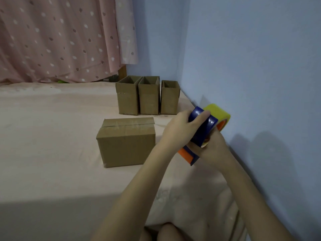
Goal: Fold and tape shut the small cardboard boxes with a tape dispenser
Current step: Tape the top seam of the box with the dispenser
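Between both hands (198,134), seemingly, tape dispenser (206,127).

Pale blue wall (251,58) runs along the right, meeting a second blue wall at a far corner. Pink spotted curtain (60,40) hangs across the back left. Pale pink sheet (48,136) covers the flat surface below; near edge in shadow. Light dim, even.

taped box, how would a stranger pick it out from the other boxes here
On the pink sheet, three open-topped boxes stand in a row near the blue wall. The taped box sits alone nearer the person, the only one closed, with clear tape along its top seam.
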`<action>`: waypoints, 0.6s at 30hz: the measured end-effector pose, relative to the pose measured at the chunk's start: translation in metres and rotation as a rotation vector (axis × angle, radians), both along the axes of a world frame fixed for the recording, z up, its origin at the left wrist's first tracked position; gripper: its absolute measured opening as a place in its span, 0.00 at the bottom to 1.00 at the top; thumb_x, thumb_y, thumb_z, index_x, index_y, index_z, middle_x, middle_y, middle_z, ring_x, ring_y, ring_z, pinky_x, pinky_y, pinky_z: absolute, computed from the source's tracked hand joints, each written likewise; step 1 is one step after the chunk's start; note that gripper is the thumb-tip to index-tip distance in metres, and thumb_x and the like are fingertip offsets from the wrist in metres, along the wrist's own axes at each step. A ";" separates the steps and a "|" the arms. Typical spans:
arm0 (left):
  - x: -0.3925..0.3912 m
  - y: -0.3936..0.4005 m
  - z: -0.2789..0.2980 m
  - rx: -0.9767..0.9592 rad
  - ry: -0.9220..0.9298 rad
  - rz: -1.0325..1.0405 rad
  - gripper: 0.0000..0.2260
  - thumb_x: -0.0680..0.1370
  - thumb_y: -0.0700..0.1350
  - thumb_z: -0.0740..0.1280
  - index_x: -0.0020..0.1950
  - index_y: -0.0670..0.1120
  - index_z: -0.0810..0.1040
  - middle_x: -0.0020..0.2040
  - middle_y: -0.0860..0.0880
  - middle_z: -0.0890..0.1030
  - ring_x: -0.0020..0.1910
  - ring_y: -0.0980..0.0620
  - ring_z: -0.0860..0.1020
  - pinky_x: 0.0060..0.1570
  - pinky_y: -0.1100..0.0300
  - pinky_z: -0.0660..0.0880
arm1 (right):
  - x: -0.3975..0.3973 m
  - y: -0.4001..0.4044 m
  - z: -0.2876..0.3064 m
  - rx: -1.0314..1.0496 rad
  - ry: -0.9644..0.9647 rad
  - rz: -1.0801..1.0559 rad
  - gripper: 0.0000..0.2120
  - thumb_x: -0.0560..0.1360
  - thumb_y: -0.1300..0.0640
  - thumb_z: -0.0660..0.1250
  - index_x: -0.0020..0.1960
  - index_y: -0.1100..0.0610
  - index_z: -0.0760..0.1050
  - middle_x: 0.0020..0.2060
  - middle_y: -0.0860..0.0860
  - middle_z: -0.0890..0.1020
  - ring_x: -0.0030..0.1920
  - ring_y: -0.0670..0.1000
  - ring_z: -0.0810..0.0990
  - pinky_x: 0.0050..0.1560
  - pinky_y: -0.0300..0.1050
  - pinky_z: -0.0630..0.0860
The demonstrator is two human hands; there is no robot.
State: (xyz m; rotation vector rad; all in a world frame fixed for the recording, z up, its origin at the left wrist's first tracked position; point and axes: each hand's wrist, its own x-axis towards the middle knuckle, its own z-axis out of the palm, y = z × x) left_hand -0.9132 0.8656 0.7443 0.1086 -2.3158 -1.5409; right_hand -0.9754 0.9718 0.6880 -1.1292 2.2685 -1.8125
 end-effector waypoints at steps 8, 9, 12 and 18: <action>0.006 0.001 -0.009 0.186 0.090 -0.044 0.05 0.76 0.44 0.70 0.49 0.44 0.80 0.47 0.46 0.82 0.46 0.49 0.81 0.43 0.56 0.80 | -0.007 0.027 -0.004 0.353 0.800 -0.523 0.22 0.61 0.35 0.67 0.46 0.51 0.80 0.36 0.46 0.81 0.42 0.50 0.71 0.39 0.41 0.57; 0.006 0.004 -0.012 0.216 0.108 -0.013 0.04 0.75 0.44 0.71 0.48 0.46 0.79 0.47 0.46 0.82 0.45 0.50 0.81 0.41 0.57 0.80 | 0.000 0.028 -0.002 0.327 0.739 -0.574 0.23 0.61 0.35 0.69 0.47 0.51 0.79 0.38 0.46 0.81 0.40 0.49 0.70 0.36 0.40 0.57; 0.007 0.014 -0.024 0.285 0.172 0.045 0.05 0.75 0.41 0.70 0.45 0.49 0.76 0.44 0.50 0.80 0.44 0.54 0.79 0.37 0.63 0.78 | 0.014 0.030 -0.003 0.222 0.298 -0.484 0.20 0.64 0.45 0.77 0.52 0.45 0.73 0.43 0.40 0.77 0.42 0.45 0.73 0.34 0.34 0.65; 0.000 0.022 -0.069 0.322 0.301 0.083 0.13 0.72 0.33 0.73 0.47 0.46 0.73 0.44 0.47 0.80 0.44 0.59 0.80 0.44 0.60 0.78 | 0.014 0.034 -0.013 -0.175 -0.051 -0.159 0.17 0.73 0.68 0.69 0.52 0.47 0.73 0.47 0.42 0.81 0.49 0.36 0.80 0.45 0.31 0.75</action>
